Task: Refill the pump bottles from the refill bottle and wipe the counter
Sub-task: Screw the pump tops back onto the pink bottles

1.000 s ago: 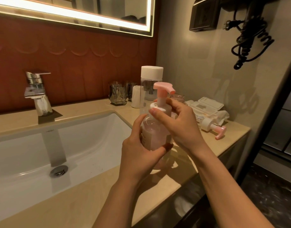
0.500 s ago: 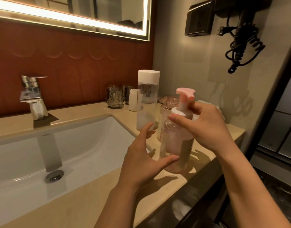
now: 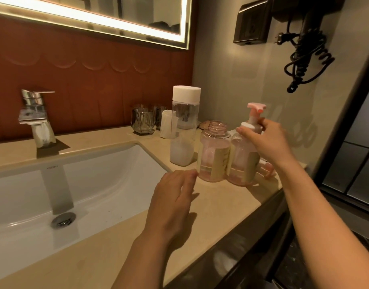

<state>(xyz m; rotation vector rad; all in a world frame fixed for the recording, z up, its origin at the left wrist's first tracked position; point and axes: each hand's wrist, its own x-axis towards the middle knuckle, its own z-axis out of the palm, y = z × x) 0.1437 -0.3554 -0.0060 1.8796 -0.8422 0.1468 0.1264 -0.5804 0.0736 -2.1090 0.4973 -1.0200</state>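
Observation:
A pink pump bottle (image 3: 243, 161) with its pink pump head on stands on the beige counter (image 3: 221, 203) at the right. My right hand (image 3: 267, 142) grips its collar from the right side. Just left of it stands a second pink bottle (image 3: 213, 155) with an open neck and no pump. Behind that one is the tall clear refill bottle (image 3: 183, 130) with a white cap, white liquid low inside. My left hand (image 3: 173, 197) hovers open over the counter, fingertips near the open bottle's base. A loose pink pump (image 3: 268, 167) lies behind my right wrist.
The white sink basin (image 3: 85, 184) and chrome tap (image 3: 36, 119) fill the left. Glass tumblers (image 3: 143, 122) and a white roll (image 3: 167, 127) stand at the back wall. A hair dryer with coiled cord (image 3: 304, 59) hangs on the right wall. The counter's front edge runs below my arms.
My right hand carried the pump bottle right and back and set it on the counter beside the open bottle. My left hand let go of it and now hovers free.

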